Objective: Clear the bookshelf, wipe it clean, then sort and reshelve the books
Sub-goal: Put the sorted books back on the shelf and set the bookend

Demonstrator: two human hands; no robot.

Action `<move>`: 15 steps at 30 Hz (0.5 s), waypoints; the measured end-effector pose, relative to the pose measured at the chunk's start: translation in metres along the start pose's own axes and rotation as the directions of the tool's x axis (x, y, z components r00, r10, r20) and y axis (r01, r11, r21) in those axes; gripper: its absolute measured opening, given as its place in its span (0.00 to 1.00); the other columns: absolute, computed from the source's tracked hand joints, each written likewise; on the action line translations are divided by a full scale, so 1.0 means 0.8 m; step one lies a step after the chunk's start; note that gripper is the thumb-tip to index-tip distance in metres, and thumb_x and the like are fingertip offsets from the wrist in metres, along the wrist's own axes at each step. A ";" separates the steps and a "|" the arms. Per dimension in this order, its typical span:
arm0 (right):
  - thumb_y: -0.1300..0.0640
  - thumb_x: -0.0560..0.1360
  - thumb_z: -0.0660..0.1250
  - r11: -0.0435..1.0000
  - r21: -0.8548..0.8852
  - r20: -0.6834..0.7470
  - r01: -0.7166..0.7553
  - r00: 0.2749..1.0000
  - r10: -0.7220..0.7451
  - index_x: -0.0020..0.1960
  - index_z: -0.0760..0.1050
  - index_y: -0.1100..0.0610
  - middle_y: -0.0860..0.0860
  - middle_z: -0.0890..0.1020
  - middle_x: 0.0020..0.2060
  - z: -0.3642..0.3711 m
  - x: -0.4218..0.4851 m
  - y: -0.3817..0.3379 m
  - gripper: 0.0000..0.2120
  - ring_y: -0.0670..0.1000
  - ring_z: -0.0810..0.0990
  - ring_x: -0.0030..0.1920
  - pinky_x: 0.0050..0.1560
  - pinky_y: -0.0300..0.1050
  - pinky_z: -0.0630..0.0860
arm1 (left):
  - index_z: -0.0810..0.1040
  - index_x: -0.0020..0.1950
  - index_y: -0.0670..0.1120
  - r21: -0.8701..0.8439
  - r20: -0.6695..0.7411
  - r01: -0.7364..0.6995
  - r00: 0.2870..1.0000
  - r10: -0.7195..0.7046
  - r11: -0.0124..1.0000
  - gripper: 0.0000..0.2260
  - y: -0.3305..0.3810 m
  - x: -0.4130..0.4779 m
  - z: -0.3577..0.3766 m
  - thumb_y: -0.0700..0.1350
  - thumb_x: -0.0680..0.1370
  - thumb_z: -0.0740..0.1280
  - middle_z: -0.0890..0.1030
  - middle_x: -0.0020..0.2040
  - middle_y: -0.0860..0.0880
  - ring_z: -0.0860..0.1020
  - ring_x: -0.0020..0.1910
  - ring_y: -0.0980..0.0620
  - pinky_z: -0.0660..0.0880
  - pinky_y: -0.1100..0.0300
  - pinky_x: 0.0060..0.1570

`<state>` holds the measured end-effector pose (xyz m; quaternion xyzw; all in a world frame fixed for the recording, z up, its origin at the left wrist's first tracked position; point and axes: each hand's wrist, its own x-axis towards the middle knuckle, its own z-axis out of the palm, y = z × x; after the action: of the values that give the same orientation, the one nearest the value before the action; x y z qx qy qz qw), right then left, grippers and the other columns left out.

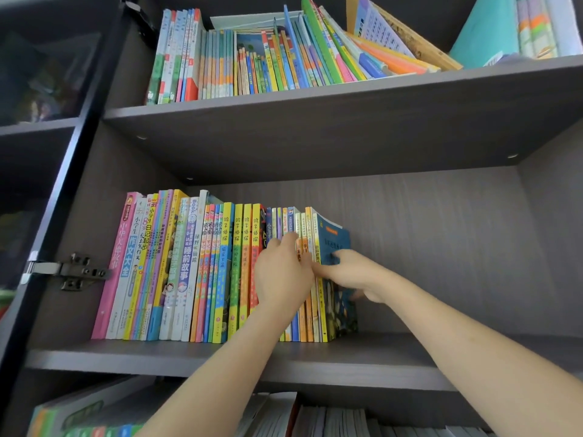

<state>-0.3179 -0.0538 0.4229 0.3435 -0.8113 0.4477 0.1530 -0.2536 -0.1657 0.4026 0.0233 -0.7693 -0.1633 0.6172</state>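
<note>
Both forearms up; left hand [282, 272] flat, fingers [291, 240] straight; right hand [350, 272] alongside, in a pinch.

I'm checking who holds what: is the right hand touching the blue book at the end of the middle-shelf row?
Touching. The head view shows the right hand pinching the blue book, fingers on its cover.

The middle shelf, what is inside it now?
A row of upright children's books fills the left part of the middle shelf. The left hand rests on them, the right hand grips the blue book at the row's end. The hands cover some spines.
</note>
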 end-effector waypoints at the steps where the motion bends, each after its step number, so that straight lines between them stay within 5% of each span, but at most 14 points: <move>1: 0.40 0.74 0.67 0.999 0.043 -0.020 0.003 1.000 -0.002 0.73 0.62 0.51 0.49 0.72 0.67 -0.005 0.000 -0.004 0.32 0.53 0.72 0.64 0.57 0.47 0.69 | 0.65 0.73 0.49 0.016 -0.017 -0.033 0.999 0.034 0.999 0.21 0.002 0.011 0.000 0.47 0.81 0.61 0.76 0.59 0.48 0.76 0.51 0.52 0.73 0.62 0.44; 8: 0.42 0.76 0.64 0.997 -0.006 -0.076 0.076 0.994 -0.076 0.78 0.41 0.40 0.47 0.68 0.71 -0.008 0.017 -0.009 0.40 0.52 0.71 0.67 0.64 0.55 0.72 | 0.69 0.71 0.52 0.291 0.154 -0.151 0.982 0.109 0.945 0.18 0.014 0.095 -0.008 0.46 0.81 0.57 0.71 0.60 0.44 0.70 0.59 0.47 0.69 0.59 0.49; 12: 0.50 0.80 0.62 0.990 0.052 -0.041 0.132 0.991 -0.130 0.77 0.40 0.39 0.48 0.65 0.74 -0.020 0.018 -0.021 0.37 0.50 0.70 0.68 0.57 0.49 0.72 | 0.71 0.69 0.55 0.263 0.214 -0.187 0.968 0.132 0.946 0.18 0.011 0.108 -0.007 0.46 0.81 0.54 0.71 0.59 0.45 0.70 0.58 0.46 0.67 0.58 0.48; 15: 0.55 0.81 0.61 0.980 0.117 -0.040 0.163 0.986 -0.160 0.77 0.44 0.40 0.48 0.62 0.75 -0.034 0.022 -0.028 0.34 0.51 0.64 0.72 0.66 0.54 0.66 | 0.72 0.69 0.57 0.194 0.231 -0.198 0.961 0.152 0.961 0.18 0.012 0.110 -0.011 0.45 0.81 0.53 0.71 0.61 0.45 0.69 0.60 0.46 0.66 0.57 0.52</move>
<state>-0.3163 -0.0466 0.4619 0.4100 -0.7499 0.4869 0.1803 -0.2648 -0.1795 0.4897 0.0038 -0.8433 -0.0252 0.5369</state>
